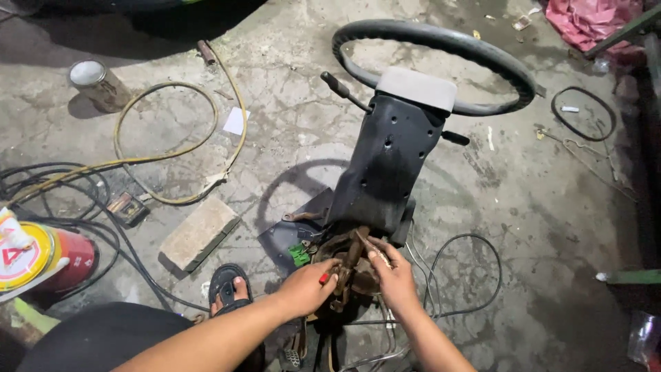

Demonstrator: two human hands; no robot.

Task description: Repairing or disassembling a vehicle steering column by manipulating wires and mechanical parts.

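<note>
Both hands work the rusty lower end (348, 265) of a steering column (385, 165) on cracked concrete: left hand (306, 286) curled around it, right hand (394, 275) pinching a thin rod (open floor lies right). A red-and-yellow can (41, 262) sits far left.

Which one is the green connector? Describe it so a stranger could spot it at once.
Start at the big steering wheel and follow its black column cover down to the rusty base. Just left of that base, above the left hand, sits the green connector. It is the only bright green piece among brown, rusted metal and grey wires.
</note>
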